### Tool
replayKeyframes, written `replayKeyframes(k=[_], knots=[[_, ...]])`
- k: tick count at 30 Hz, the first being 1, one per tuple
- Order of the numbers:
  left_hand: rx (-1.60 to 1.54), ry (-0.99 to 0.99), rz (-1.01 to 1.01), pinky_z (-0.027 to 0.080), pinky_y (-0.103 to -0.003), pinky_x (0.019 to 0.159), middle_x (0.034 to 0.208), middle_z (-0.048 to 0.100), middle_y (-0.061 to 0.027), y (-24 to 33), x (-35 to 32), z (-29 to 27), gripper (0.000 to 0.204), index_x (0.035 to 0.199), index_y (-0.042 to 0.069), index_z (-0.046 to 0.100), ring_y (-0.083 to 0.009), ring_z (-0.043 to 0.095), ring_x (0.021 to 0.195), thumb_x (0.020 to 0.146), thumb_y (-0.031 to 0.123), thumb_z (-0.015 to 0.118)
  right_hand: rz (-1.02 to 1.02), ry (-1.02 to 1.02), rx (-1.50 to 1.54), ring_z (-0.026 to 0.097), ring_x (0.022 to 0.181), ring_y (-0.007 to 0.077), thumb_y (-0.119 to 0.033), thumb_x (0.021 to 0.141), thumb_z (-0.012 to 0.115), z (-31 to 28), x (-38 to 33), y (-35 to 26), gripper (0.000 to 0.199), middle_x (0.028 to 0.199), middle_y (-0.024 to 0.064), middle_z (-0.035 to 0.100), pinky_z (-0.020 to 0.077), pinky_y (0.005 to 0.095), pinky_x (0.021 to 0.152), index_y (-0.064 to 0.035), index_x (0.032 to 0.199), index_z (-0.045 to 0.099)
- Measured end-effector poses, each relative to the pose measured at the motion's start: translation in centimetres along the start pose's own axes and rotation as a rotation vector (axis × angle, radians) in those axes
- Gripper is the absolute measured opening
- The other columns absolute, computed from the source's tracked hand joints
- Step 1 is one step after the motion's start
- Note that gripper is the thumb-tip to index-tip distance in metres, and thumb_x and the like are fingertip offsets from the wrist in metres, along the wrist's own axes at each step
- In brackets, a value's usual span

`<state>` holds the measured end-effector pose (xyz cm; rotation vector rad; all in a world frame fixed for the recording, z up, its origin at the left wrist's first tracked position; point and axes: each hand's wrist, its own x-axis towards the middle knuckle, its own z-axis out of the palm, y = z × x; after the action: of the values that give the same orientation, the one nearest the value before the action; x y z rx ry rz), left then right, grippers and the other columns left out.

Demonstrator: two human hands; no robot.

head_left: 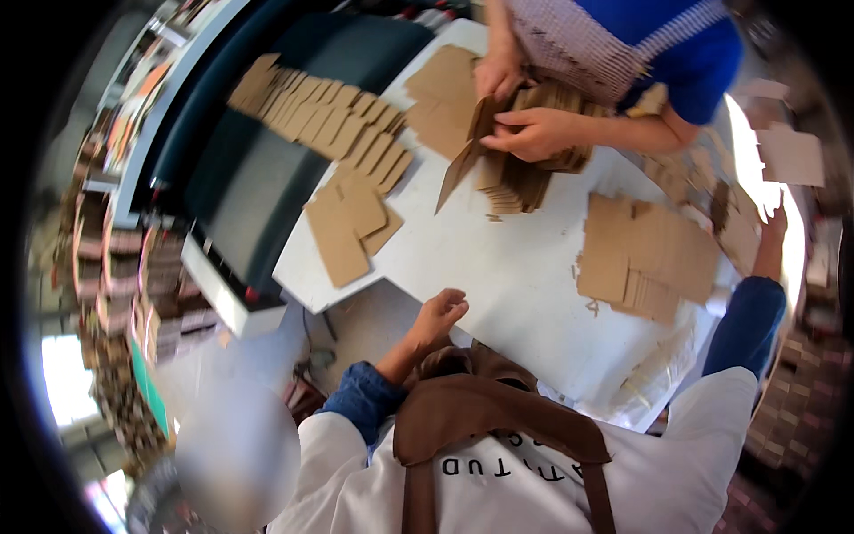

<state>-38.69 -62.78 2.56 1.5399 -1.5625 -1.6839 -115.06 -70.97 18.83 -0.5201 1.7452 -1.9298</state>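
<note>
My left hand [438, 318] rests by the near edge of the white table [427, 254], fingers loosely bent and apart, with nothing seen in it. Far out to the right, my right hand [775, 222] is stretched past the table beside loose cardboard pieces [737, 227]. Glare washes out its fingers, so I cannot tell whether it holds anything. Nearer the table's right side lies a pile of flat brown cardboard pieces [623, 254]. Two or three cut cardboard sheets [342, 222] lie left of centre.
Across the table a co-worker in blue holds a cardboard piece [460, 173] against a stack of cardboard [525, 182]. Overlapping cardboard pieces [334, 116] run along a dark conveyor belt [236, 169] on the left. A white machine end [233, 289] juts out near the table corner.
</note>
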Motion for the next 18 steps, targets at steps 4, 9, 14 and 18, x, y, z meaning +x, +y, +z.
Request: replayKeyframes(k=[4, 9, 14, 18], knots=[[-0.111, 0.403, 0.006, 0.051, -0.03, 0.078, 0.098, 0.068, -0.0099, -5.4, -1.3, -3.4, 0.028, 0.112, 0.002, 0.062, -0.016, 0.063, 0.085, 0.089, 0.018, 0.066, -0.359, -0.001, -0.106, 0.055, 0.122, 0.0261, -0.03, 0.097, 0.054, 13.7, -7.5, 0.5, 0.054, 0.133, 0.0145, 0.053, 0.0412, 0.0418, 0.102, -0.0003, 0.14, 0.038], [-0.048, 0.848, -0.074, 0.049, -0.027, 0.078, 0.095, 0.066, -0.0079, -8.5, -1.3, -12.3, 0.028, 0.111, -0.002, 0.061, -0.0136, 0.06, 0.086, 0.09, 0.016, 0.065, -0.512, -0.239, -0.492, 0.057, 0.081, 0.0115, -0.019, 0.097, 0.054, 18.3, -27.0, 5.1, 0.026, 0.095, 0.0062, 0.062, 0.0479, 0.0258, 0.075, 0.0021, 0.112, 0.055], [0.21, 1.075, -0.221, 0.05, -0.037, 0.083, 0.112, 0.062, -0.0219, -14.3, 0.3, -21.4, 0.049, 0.117, -0.007, 0.056, -0.0273, 0.062, 0.096, 0.083, 0.026, 0.071, -0.214, -0.873, -0.453, 0.058, 0.072, 0.0106, -0.011, 0.093, 0.061, 23.2, -43.0, 14.3, 0.02, 0.089, 0.0053, 0.065, 0.0495, 0.025, 0.068, -0.0011, 0.11, 0.06], [0.122, 1.057, -0.269, 0.05, -0.038, 0.084, 0.113, 0.062, -0.0231, -15.0, 2.1, -24.7, 0.052, 0.116, -0.009, 0.055, -0.0284, 0.062, 0.097, 0.081, 0.026, 0.071, 0.086, -1.116, -0.561, 0.065, 0.083, 0.0155, -0.016, 0.092, 0.063, 29.1, -49.8, 18.3, 0.029, 0.091, 0.0112, 0.068, 0.0521, 0.0285, 0.075, 0.0003, 0.116, 0.058]])
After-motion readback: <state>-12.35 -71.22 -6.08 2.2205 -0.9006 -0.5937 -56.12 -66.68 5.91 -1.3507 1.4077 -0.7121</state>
